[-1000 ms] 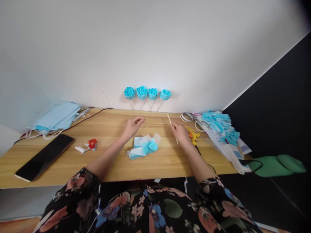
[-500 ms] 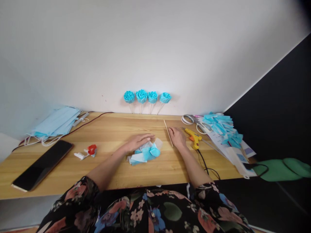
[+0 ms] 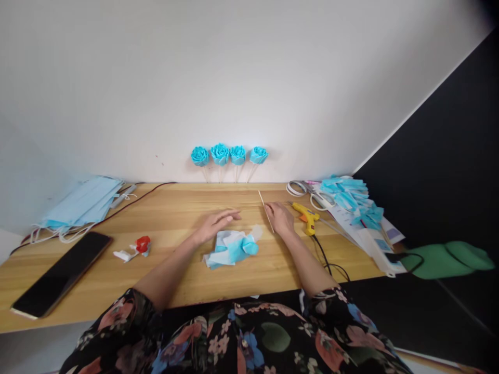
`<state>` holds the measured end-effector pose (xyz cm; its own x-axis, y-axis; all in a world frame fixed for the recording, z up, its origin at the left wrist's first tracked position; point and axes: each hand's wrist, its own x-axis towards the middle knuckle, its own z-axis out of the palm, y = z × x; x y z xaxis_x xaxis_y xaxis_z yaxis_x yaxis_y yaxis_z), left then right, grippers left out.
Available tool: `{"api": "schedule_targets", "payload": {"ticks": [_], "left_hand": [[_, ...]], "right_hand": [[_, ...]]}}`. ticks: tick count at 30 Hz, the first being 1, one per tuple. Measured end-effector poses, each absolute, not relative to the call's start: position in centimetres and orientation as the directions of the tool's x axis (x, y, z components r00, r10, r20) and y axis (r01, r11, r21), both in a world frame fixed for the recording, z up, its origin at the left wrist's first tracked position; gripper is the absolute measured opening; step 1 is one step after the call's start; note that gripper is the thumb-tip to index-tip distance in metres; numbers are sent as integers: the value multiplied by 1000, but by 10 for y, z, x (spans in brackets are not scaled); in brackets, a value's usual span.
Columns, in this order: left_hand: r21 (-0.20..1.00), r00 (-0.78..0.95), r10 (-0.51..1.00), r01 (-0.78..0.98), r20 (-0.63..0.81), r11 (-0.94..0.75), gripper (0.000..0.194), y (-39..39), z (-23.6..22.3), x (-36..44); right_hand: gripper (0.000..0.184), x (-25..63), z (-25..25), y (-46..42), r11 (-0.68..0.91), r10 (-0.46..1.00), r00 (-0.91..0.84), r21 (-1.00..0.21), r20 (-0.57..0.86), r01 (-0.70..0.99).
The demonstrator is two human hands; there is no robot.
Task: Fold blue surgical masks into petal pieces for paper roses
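Observation:
My right hand [image 3: 279,217] is closed on a thin wooden stick [image 3: 261,197], which slants at its left side, low over the table. My left hand [image 3: 215,225] is open and empty, its fingers stretched out to the right. Just in front of it on the tabletop lies a loose pile of blue and white fabric pieces [image 3: 233,253], cut from a thin sheet material. Right of my right hand rests a yellow glue gun [image 3: 309,218], its nozzle pointing toward the wall.
Several blue fabric roses [image 3: 220,155] on sticks lean against the wall. Left are stacked face masks [image 3: 83,201], a black phone [image 3: 62,272] and a red-and-white scrap [image 3: 142,245]. Right are scissors [image 3: 322,201], a tape roll [image 3: 297,188], blue strips [image 3: 345,195] and a green object [image 3: 448,261].
My left hand has opened from a pinch and come down beside the fabric pile. My right hand, with the stick, has shifted left, away from the glue gun. The view moved slightly.

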<state>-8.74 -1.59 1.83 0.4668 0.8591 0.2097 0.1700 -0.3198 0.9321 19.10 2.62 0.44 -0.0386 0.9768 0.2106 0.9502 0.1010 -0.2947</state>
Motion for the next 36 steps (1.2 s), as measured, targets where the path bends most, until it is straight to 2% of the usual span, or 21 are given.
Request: {"api": "schedule_targets", "payload": {"ticks": [5,9,14,20,25,30,33,36], "left_hand": [[932,230,946,231,227,-280,57,-6,10,-93],[933,116,965,250,236,-259,63,1,5,-95],[937,51,969,246,244,-249,64,4,0,-96],[940,41,970,239,241,-244,63,4,1,-96],[937,41,970,252,241,-243,65,4,2,-96],[931,43,971,280,233,-236,63,6,-1,-98],[924,45,973,306,228,-231,62,7,-3,-99],[919,31,974,323,226,-224,60,9,-4,-100]], "right_hand": [[33,190,6,25,93,979,-37,-276,199,957],[32,188,7,24,102,980,-54,-250,192,963],[34,191,23,20,132,977,-91,-214,193,968],[37,236,69,26,119,964,-71,-177,257,977],[38,320,108,48,-78,950,86,-37,300,996],[39,416,138,76,-358,917,333,81,221,930],[41,452,143,88,-426,893,402,94,203,900],[41,469,137,101,-423,899,402,104,173,900]]}}
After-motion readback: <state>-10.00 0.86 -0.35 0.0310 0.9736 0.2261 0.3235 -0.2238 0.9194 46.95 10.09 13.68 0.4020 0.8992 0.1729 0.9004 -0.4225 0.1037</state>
